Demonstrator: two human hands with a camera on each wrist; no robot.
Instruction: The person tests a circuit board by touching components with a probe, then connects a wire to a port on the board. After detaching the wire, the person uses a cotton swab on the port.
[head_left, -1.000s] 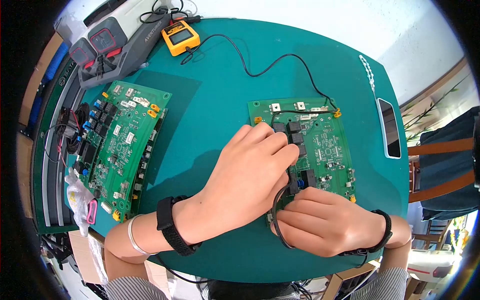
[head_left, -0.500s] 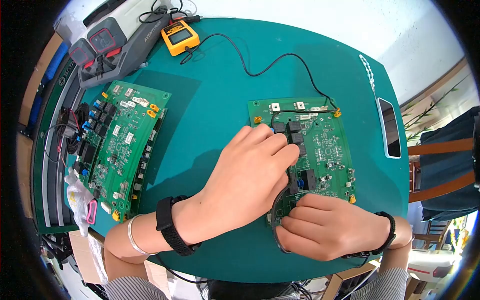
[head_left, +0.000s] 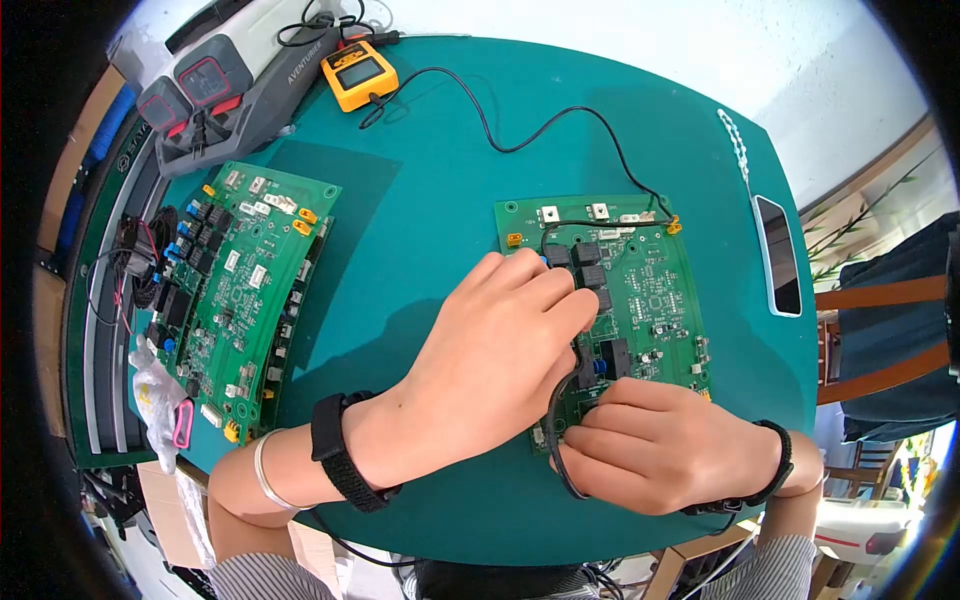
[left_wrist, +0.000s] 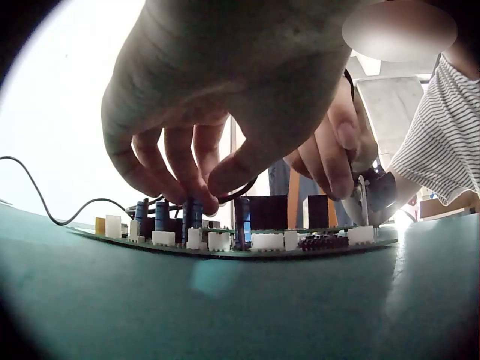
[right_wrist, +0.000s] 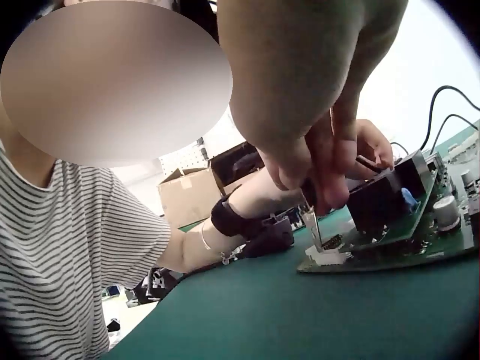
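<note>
A green circuit board [head_left: 655, 270] lies on the table under both hands, a thin black cable [head_left: 610, 226] running across it. My left hand [head_left: 515, 335] is over the board's left side, its fingertips down among the black relays [head_left: 592, 275] and blue parts, pinching the cable there. From it the cable loops toward my right hand [head_left: 665, 445], which curls at the board's near edge. Below the right fingertips a thin metal piece [right_wrist: 316, 229] points down at a white connector [right_wrist: 326, 256]. The right fingers hold the cable's end, partly hidden.
A yellow handheld meter [head_left: 361, 76] at the back joins the cable. Left, stacked green boards [head_left: 255, 260] stand beside a black wire bundle [head_left: 150, 260] and a plastic bag [head_left: 155, 400]. Further back is a grey power strip [head_left: 250, 110]. A phone [head_left: 778, 255] lies at the right edge.
My right hand shifts slightly down and right, then back up a little, and the cable loop beside it changes shape. My left hand stays in place.
</note>
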